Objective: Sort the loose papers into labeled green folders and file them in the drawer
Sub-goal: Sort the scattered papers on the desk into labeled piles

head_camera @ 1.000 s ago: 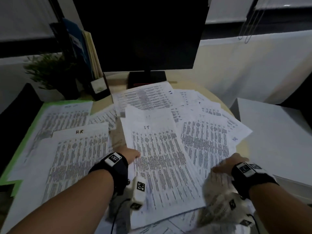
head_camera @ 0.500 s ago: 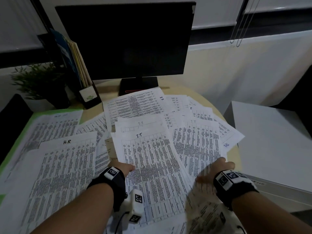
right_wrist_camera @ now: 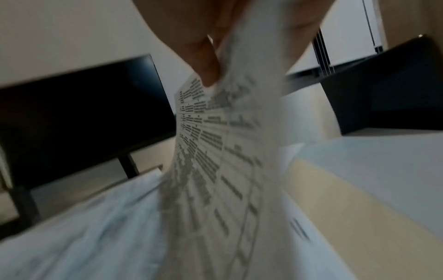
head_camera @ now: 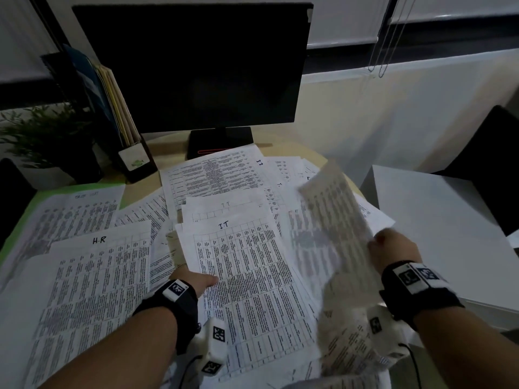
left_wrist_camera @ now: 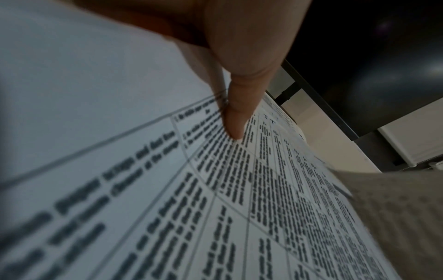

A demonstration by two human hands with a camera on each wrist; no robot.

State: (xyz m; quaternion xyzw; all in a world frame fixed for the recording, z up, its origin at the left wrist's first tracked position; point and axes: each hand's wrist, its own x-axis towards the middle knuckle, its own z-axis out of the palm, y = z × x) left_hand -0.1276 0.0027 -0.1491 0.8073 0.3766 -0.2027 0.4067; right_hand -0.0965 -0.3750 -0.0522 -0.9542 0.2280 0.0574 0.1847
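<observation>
Desk (head_camera: 157,189): it carries a spread of loose papers from nine o'clock across to three o'clock, with a dark monitor (head_camera: 193,68) at twelve o'clock.
Green folder (head_camera: 42,197): at ten o'clock, open under a printed sheet, only its edge showing.
IT sheet (head_camera: 252,276): at the centre in front of me, flat, long axis running six to twelve o'clock, its hand-written heading at the twelve o'clock end.
HR sheet (head_camera: 92,284): at eight o'clock, lying the same way, heading toward twelve.
Lifted sheet (head_camera: 334,228): at three o'clock, raised off the pile and blurred; long axis tilts from five o'clock up toward twelve, the far end in the air, the near end sagging over my wrist.
My right hand (head_camera: 393,251): its grip is pinching the lifted sheet at its right edge, thumb (right_wrist_camera: 206,62) on the printed face.
My left hand (head_camera: 196,279): fingers out straight, pressing the IT sheet's left edge, holding nothing.
Risk: I judge a one-edge pinch lets the sheet fold or slip, and its trailing end may drag neighbouring papers out of their piles.
Risk: its heading is unreadable here, so misfiling is possible.
</observation>
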